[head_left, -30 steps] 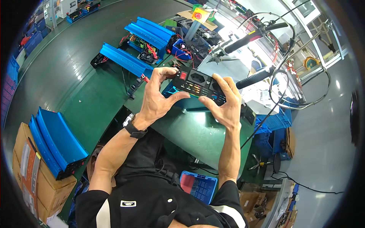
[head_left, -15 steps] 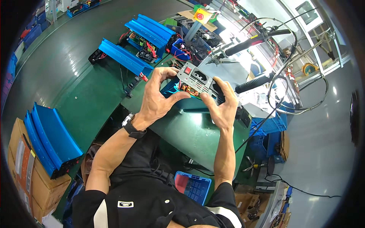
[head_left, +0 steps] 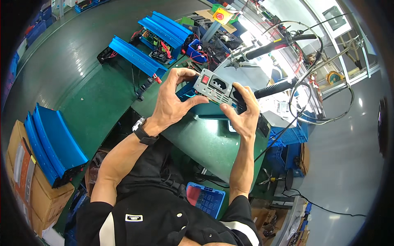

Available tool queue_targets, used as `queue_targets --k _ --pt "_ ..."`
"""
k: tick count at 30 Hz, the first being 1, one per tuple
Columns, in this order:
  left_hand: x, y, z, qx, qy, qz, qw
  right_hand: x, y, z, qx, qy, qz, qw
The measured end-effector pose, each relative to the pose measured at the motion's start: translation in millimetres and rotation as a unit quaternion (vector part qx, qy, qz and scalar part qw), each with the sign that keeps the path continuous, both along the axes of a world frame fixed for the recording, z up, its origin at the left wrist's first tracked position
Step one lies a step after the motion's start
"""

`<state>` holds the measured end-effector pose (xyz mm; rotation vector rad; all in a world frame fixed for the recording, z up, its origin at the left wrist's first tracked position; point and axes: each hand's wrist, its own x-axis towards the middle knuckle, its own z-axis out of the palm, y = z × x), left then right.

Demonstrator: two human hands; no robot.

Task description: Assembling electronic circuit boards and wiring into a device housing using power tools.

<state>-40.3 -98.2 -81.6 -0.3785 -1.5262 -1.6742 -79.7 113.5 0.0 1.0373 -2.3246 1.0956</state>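
A grey end panel (head_left: pixel 216 87) with a red rocker switch, a black socket and vent slots is between my hands above the green bench. It sits at the end of a blue metal housing (head_left: pixel 187 92), apparently a power inverter, mostly hidden below. My left hand (head_left: pixel 171 98) curls around the left side, its fingers behind the panel's corner and its thumb along the lower edge. On the right end, my right hand (head_left: pixel 245 108) grips the panel, the thumb at its lower edge and the fingers over its upper right corner.
Further blue housings with boards and wires (head_left: pixel 166 35) lie at the far left. Two more blue housings (head_left: pixel 55 143) rest on a cardboard box (head_left: pixel 49 205) at near left. A yellow box with a red button (head_left: pixel 220 16) and black-handled tools on cables (head_left: pixel 276 88) stand beyond my hands.
The panel has turned and come down against the housing; the wires and copper coil that showed beneath its lower edge are now covered. Both hands keep their grip.
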Motion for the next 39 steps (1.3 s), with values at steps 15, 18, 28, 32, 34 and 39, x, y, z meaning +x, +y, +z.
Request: queue_targets --k 15,18,28,32,34,39 --pt "5.6 1.4 -2.5 -0.001 -0.011 -0.004 1.000 1.4 3.8 -0.8 -0.017 0.041 0.014 0.999" --pt "7.2 1.1 -3.6 -0.020 -0.013 -0.017 1.000 2.1 5.6 3.6 -0.012 0.033 0.027 0.999" --pt "13.4 2.8 -8.1 -0.009 -0.016 -0.001 1.000 -0.5 7.1 15.8 0.031 0.003 0.050 0.998" --pt "16.7 2.5 -8.3 -0.019 -0.013 0.004 1.000 0.0 9.2 15.4 0.042 -0.003 0.058 0.997" --pt "18.0 2.2 -8.3 -0.019 -0.010 0.002 1.000 2.7 10.2 15.2 0.048 -0.010 0.058 0.997" --pt "21.9 0.2 -9.3 -0.029 -0.030 -0.022 0.999 4.1 10.3 12.6 0.045 0.022 0.064 0.997"
